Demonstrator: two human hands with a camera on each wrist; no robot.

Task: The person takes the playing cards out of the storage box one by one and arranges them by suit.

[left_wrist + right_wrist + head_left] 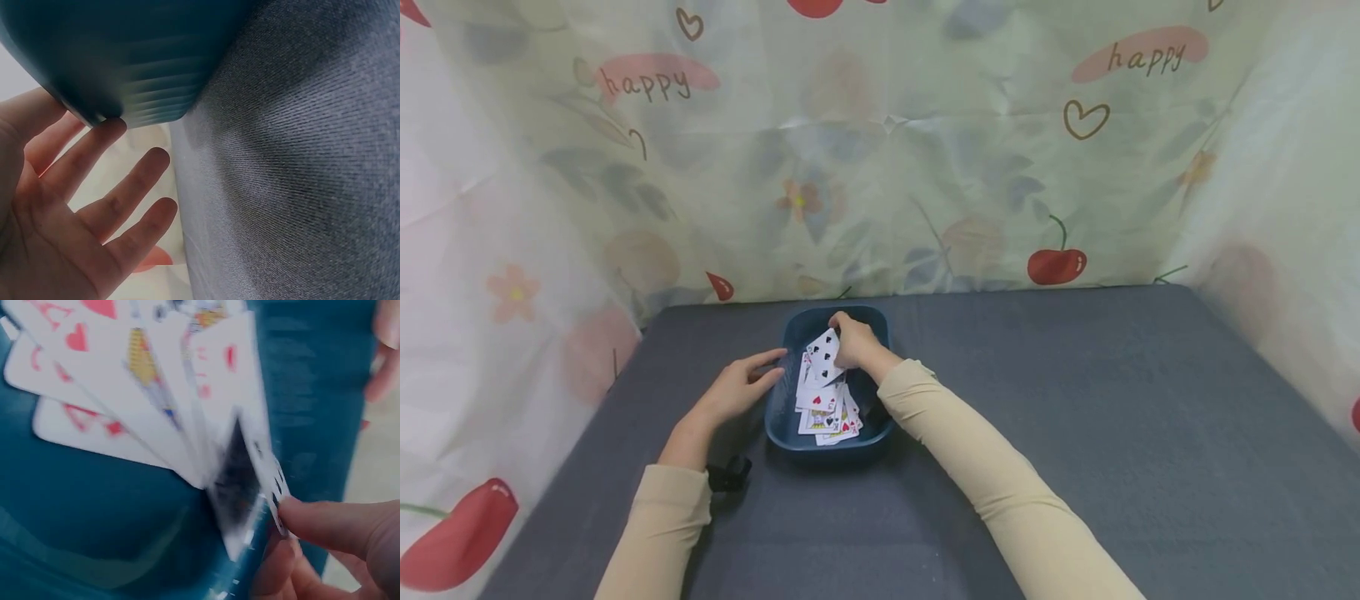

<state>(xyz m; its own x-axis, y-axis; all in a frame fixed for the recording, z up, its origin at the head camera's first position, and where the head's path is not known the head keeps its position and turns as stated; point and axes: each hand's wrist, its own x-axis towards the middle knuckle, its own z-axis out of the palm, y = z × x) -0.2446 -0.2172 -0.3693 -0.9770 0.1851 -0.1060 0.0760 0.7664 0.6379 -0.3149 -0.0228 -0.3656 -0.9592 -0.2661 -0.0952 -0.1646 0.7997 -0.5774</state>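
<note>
A dark blue plastic bin stands on the table with several playing cards spread loosely inside, faces up. My right hand reaches into its far part. Thumb and fingers pinch a spade card by its edge, tilted above the other cards; in the right wrist view this card is seen nearly edge-on, a dark card back beside it. At the bin's left side is my left hand, with fingertips touching the rim. In the left wrist view its fingers are spread and fairly straight.
A dark grey cloth covers the table. Behind and at both sides hang pale printed curtains. A black band with a small device sits at the left wrist, near the bin's front left corner.
</note>
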